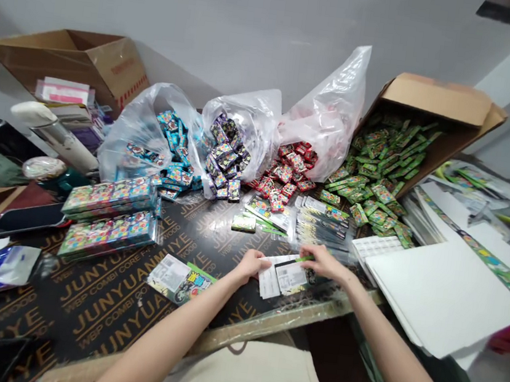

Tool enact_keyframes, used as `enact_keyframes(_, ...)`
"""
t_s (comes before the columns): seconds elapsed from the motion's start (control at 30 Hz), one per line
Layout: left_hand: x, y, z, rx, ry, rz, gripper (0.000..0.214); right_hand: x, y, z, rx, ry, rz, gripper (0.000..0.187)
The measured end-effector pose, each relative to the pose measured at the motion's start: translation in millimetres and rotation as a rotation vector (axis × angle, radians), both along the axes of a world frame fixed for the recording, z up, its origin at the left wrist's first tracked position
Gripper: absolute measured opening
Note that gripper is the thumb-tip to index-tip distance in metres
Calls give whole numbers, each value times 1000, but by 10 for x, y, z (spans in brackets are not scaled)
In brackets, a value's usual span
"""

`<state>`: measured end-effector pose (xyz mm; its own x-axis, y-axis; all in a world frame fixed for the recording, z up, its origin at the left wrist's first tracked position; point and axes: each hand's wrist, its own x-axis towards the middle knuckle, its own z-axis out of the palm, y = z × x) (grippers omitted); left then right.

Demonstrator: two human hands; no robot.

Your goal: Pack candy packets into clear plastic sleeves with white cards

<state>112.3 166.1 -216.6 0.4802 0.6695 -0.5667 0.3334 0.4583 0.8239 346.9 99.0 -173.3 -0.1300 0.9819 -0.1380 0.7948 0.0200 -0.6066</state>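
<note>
The fingers of the right hand are pinched together on a thin green strip, just above a white-backed packet near the front edge of the desk. The left hand lies beside it, its fingers unclamped against a white paper slip. Toward the back edge, green foil packets spill from a tipped cardboard box, while red, purple and blue foil packets heap against clear plastic bags.
</note>
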Motion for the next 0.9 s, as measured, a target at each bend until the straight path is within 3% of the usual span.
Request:
enact_keyframes(0.1, -80, -30, -4, 59, 22, 20, 14, -125, 9, -150, 59, -115, -46, 16)
enact_keyframes(0.23, -203, -21, -58, 119, 66, 28, 12, -331, -4, -159, 269, -265, -45, 23)
enact_keyframes(0.33, -140, -64, -88, 133, 76, -13, 15, -657, 36, -204, 323, -169, 45, 25)
enact_keyframes(0.43, -143, -85, -6, 180, 81, -66, 19, -924, 54, -339, 318, -124, 36, 19)
enact_keyframes(0.5, -325, -32, 128, 231, 73, -91, 22, -995, 25, -439, 347, -142, 13, 18)
enact_keyframes(0.57, -666, 60, 301, 343, 63, -172, 42, -1005, -20, -522, 397, -169, 10, 20)
enact_keyframes(0.63, -1078, 137, 461, 543, 131, -395, 63, -1003, -63, -571, 437, -198, 33, 23)
enact_keyframes(0.73, -1561, 156, 568, 824, 451, -744, 68, -1017, -97, -560, 432, -264, 68, 25)
enact_keyframes(0.8, -1699, 127, 558, 894, 557, -784, 65, -1013, -90, -508, 383, -296, 57, 25)
enact_keyframes(0.9, -1712, 109, 567, 767, 423, -697, 50, -967, -41, -390, 248, -173, -22, 23)
